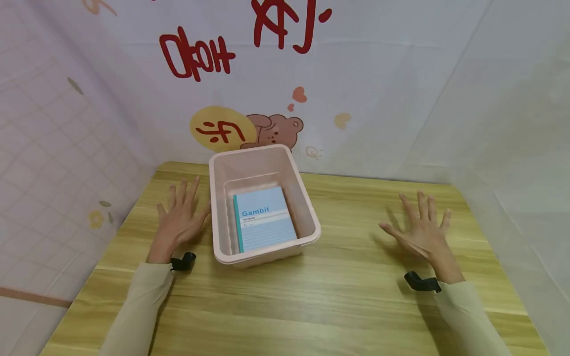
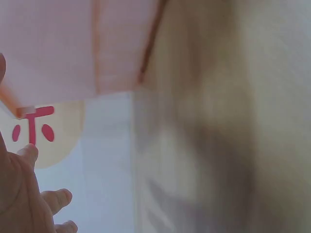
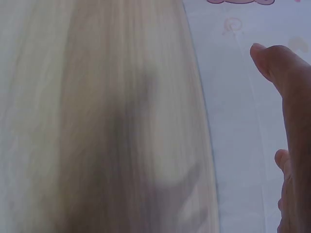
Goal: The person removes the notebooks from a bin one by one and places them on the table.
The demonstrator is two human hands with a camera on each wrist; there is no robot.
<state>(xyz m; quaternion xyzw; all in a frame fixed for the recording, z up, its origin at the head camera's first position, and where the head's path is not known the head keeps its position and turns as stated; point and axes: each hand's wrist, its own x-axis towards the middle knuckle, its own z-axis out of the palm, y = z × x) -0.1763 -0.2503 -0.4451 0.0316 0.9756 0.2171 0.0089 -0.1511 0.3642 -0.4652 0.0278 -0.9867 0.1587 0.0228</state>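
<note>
Pale sleeves [image 1: 138,301] extend from near left and near right. My left hand [image 1: 178,220], fingers spread wide, is just left of the pink bin [image 1: 254,165]; my right hand [image 1: 423,235], likewise wide, is well to its right. The blue notebook [image 1: 265,222] lies inside the bin.

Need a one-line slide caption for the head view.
Notebook in a bin on a table, between the spread left grip and the spread right grip.
</note>
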